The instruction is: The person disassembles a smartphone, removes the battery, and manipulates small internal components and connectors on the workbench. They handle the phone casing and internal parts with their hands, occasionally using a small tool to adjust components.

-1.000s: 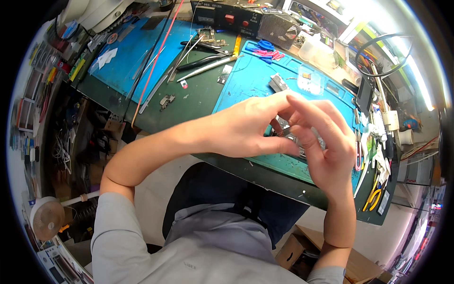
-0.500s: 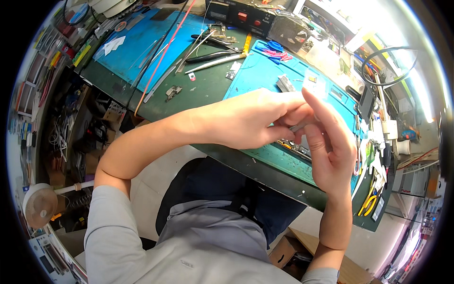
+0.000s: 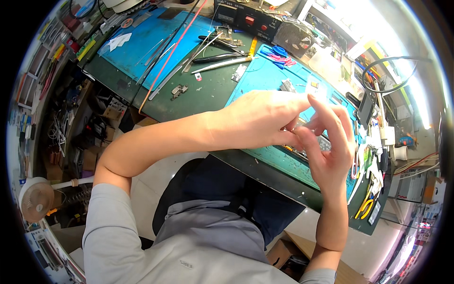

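Above the teal work mat (image 3: 265, 156), my two hands meet at the fingertips. My left hand (image 3: 265, 118) reaches across from the left with thumb and fingers pinched together; its back hides most of the grip. Thumb and index finger of my right hand (image 3: 328, 151) close against the left fingertips, its other fingers curved. Whatever lies between the fingertips is too small and covered to name. Beneath the hands, a dark electronic device (image 3: 325, 143) shows partly on the mat. Behind them lies a small grey metal block (image 3: 287, 85).
Tweezers and a white pen-like tool (image 3: 220, 64) lie on the green bench, near a small metal part (image 3: 178, 92). A black power unit (image 3: 246, 21) stands at the back. Yellow-handled pliers (image 3: 364, 208) lie at the right edge. A red cable (image 3: 172, 52) crosses the left side.
My right fingers have closed in and shifted slightly left against the left fingertips. A small greyish piece glimpsed between them earlier is now hidden. The whole view has shifted slightly.
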Demonstrator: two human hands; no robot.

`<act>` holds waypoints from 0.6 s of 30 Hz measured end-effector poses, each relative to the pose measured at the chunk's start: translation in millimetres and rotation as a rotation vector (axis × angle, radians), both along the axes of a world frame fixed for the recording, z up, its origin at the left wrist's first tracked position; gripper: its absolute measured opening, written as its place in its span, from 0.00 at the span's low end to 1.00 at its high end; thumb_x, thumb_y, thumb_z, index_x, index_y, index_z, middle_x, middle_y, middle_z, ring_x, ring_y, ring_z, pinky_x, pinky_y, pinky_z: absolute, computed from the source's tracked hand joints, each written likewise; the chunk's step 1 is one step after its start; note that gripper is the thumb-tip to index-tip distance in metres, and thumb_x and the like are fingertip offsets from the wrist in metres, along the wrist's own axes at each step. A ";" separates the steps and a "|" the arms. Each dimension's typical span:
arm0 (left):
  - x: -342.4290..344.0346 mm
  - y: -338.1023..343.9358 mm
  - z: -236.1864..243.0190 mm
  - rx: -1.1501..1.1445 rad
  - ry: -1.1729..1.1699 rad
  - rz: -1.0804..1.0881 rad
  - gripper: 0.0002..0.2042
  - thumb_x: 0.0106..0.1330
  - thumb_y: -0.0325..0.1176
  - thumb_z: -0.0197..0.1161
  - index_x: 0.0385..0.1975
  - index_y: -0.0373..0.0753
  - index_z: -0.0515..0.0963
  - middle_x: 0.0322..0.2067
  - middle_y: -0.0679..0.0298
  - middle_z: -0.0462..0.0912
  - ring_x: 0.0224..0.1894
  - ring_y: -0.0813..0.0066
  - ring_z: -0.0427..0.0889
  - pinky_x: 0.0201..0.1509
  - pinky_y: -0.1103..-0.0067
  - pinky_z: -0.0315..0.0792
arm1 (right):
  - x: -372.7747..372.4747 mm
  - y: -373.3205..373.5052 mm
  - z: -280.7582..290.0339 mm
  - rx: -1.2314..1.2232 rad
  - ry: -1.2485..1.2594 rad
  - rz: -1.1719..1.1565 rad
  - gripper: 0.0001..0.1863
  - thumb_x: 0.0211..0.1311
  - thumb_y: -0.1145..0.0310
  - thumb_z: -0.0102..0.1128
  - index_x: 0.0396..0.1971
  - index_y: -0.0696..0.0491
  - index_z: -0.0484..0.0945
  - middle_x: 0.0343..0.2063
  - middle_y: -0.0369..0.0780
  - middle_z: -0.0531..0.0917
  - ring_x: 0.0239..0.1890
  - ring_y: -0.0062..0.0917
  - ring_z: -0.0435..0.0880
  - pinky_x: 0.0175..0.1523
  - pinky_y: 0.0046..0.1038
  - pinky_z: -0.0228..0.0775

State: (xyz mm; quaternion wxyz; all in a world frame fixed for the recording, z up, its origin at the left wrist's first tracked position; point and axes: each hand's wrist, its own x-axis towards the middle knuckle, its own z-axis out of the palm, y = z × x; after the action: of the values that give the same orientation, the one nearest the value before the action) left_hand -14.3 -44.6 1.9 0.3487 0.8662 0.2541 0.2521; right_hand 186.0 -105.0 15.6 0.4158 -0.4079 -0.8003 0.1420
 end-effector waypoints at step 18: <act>-5.3 3.8 -8.5 -0.054 -0.029 -0.057 0.20 0.68 0.41 0.73 0.48 0.33 0.76 0.35 0.59 0.82 0.39 0.63 0.84 0.42 0.69 0.79 | -0.8 0.3 -5.1 0.064 -0.034 -0.024 0.28 0.62 0.83 0.65 0.64 0.57 0.79 0.39 0.42 0.85 0.35 0.26 0.84 0.43 0.28 0.77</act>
State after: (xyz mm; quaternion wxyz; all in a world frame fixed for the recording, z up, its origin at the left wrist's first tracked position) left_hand -19.6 -40.8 -6.6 0.3827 0.8595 0.2310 0.2477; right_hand 185.3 -104.8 10.5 0.4168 -0.4063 -0.8065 0.1042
